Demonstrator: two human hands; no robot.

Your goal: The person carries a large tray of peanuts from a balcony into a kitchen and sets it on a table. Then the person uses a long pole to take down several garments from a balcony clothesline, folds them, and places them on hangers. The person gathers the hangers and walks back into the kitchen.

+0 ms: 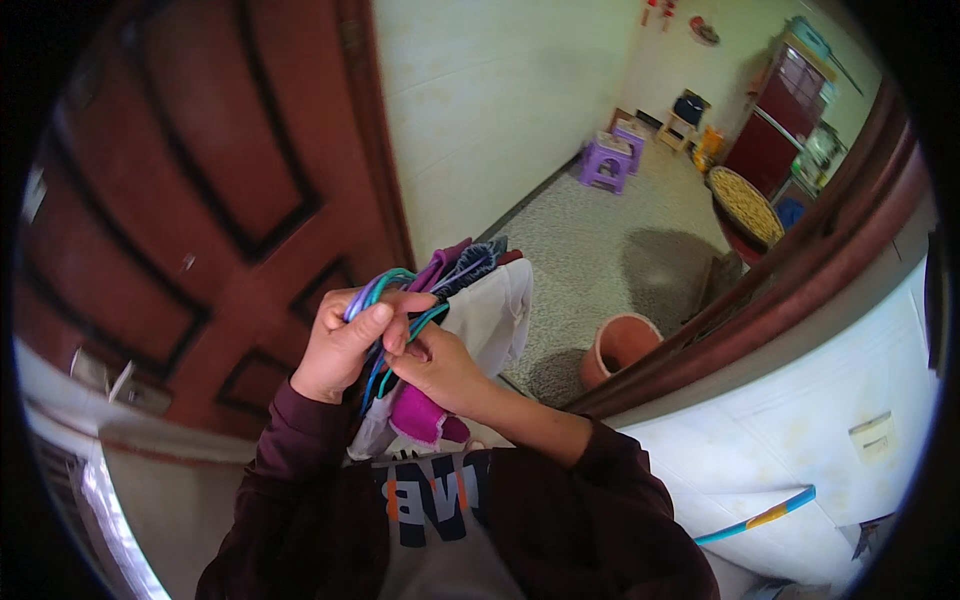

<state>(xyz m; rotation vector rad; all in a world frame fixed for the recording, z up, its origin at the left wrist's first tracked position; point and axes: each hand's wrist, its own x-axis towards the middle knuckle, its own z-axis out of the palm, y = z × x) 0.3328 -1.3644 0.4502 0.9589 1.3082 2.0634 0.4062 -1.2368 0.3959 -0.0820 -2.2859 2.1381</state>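
Observation:
My left hand (346, 341) is closed around a bunch of coated-wire clothes hangers (382, 285) in purple, teal and blue. Close beside it, my right hand (442, 367) has its fingers bent on the lower wires of the same bunch, near the left fingertips. Clothes hang from the hangers. Among them are a white garment (487, 311) on the far side, dark and maroon pieces behind it, and a magenta cloth (420, 414) below my right wrist. My fingers hide parts of the wires, and how the garments overlap is partly covered.
A reddish-brown panelled door (225, 225) stands on the left, and a dark wooden door frame (750, 300) slants along the right. Beyond it are a terracotta-coloured bucket (626, 345), purple plastic stools (606, 161), a round tray of pale brown pieces (745, 204) and a dark red refrigerator (780, 112).

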